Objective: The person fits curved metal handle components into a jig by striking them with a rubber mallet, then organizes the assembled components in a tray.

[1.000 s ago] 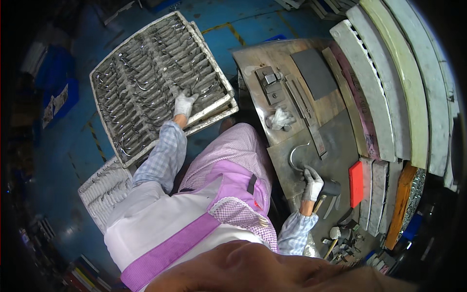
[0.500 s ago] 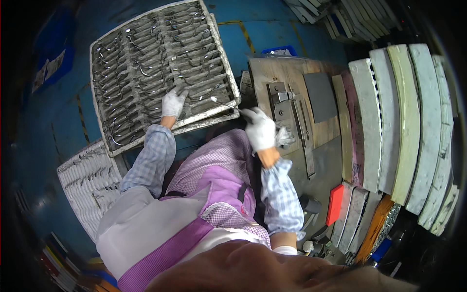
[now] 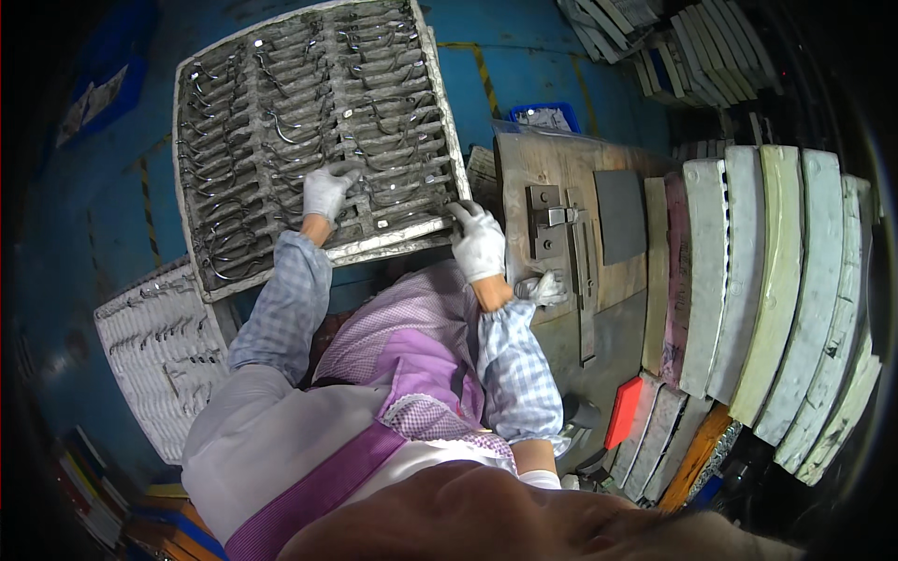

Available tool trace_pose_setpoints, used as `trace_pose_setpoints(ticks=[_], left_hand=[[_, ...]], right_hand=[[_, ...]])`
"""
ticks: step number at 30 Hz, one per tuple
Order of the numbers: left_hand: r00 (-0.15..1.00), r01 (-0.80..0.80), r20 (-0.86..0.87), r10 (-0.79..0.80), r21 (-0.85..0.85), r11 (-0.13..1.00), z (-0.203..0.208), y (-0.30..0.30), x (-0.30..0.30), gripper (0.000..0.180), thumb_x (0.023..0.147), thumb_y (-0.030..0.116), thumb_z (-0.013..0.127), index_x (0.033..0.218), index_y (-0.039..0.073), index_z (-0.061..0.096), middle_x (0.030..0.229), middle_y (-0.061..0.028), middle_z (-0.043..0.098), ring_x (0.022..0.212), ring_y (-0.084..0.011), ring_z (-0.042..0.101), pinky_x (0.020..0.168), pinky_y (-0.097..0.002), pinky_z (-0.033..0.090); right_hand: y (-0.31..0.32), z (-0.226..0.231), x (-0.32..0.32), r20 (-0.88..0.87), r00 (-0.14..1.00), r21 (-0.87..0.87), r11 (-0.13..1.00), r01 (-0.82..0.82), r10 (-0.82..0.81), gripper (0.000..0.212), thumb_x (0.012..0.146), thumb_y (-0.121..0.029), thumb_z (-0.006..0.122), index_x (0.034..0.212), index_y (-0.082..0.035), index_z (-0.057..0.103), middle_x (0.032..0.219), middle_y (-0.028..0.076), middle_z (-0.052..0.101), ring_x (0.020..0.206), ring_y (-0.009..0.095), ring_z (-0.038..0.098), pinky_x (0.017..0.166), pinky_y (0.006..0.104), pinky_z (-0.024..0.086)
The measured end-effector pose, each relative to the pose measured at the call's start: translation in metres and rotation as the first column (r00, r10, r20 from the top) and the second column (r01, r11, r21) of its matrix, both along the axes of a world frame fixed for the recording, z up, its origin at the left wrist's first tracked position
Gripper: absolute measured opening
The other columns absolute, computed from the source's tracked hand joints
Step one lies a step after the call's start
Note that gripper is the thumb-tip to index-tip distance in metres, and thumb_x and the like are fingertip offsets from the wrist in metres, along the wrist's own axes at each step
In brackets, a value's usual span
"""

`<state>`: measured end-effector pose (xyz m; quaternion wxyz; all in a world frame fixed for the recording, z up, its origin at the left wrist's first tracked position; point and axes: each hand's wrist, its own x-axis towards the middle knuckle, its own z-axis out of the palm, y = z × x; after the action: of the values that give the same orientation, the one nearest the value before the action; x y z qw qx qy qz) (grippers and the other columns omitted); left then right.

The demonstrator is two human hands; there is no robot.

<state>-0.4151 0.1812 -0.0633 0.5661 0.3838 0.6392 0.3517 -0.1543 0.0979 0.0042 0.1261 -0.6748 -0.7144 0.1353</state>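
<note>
A large grey tray [image 3: 451, 131] with a pale rim holds rows of curved metal rods [image 3: 285, 129] in its slots. My gloved left hand [image 3: 327, 193] is over the tray's lower middle, its fingers bent together among the rods; what lies under the fingertips is hidden. At the tray's near right corner is my gloved right hand [image 3: 480, 243], fingers closed at the rim. They appear to hold one end of a curved metal rod, whose small pale tip [image 3: 382, 224] shows in a slot near the tray's lower edge.
To the right, a wooden-topped bench [image 3: 524, 150] carries a metal fixture [image 3: 546, 222], a dark sheet [image 3: 619, 215] and a crumpled white glove [image 3: 543, 288]. Pale foam trays [image 3: 744, 271] stand beyond it, near a red block [image 3: 624, 411]. A white tray [image 3: 154, 341] lies at lower left.
My right hand has moved left to the tray's corner, bringing down the rod it held above the rim. My left hand stays over the tray, its fingers more bent.
</note>
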Motion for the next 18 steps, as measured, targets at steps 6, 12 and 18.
trace_pose_setpoints(ticks=[6, 12, 18], left_hand=[[0.849, 0.192, -0.522, -0.076, 0.172, 0.966, -0.004, 0.02, 0.009, 0.026, 0.078, 0.032, 0.07, 0.097, 0.014, 0.075, 0.089, -0.0127, 0.071, 0.08, -0.0261, 0.069, 0.075, -0.0341, 0.053], [0.513, 0.569, -0.798, -0.316, 0.04, 0.822, -0.019, 0.034, -0.009, 0.024, 0.079, 0.031, 0.068, 0.097, 0.018, 0.074, 0.095, -0.0147, 0.07, 0.087, -0.0306, 0.067, 0.081, -0.0385, 0.053], [0.505, 0.533, -0.85, -0.148, 0.173, 0.828, 0.03, 0.042, 0.05, 0.036, 0.081, 0.041, 0.067, 0.105, 0.014, 0.07, 0.097, -0.0125, 0.066, 0.094, -0.0311, 0.064, 0.082, -0.0423, 0.052]], right_hand=[[-0.038, -0.008, 0.009, -0.064, 0.997, 0.012, 0.999, 0.049, -0.048, 0.028, 0.081, -0.007, 0.062, 0.107, -0.017, 0.067, 0.114, 0.007, 0.064, 0.103, 0.03, 0.06, 0.088, 0.0392, 0.049], [-0.092, -0.003, 0.018, -0.213, 0.968, 0.053, 0.988, 0.147, -0.133, 0.027, 0.079, -0.004, 0.065, 0.104, -0.014, 0.068, 0.108, 0.006, 0.066, 0.099, 0.028, 0.062, 0.086, 0.0369, 0.05], [-0.152, 0.004, 0.026, -0.306, 0.924, 0.047, 0.966, 0.255, -0.229, 0.025, 0.079, -0.001, 0.062, 0.102, -0.012, 0.068, 0.104, 0.009, 0.067, 0.095, 0.03, 0.064, 0.084, 0.0379, 0.051]])
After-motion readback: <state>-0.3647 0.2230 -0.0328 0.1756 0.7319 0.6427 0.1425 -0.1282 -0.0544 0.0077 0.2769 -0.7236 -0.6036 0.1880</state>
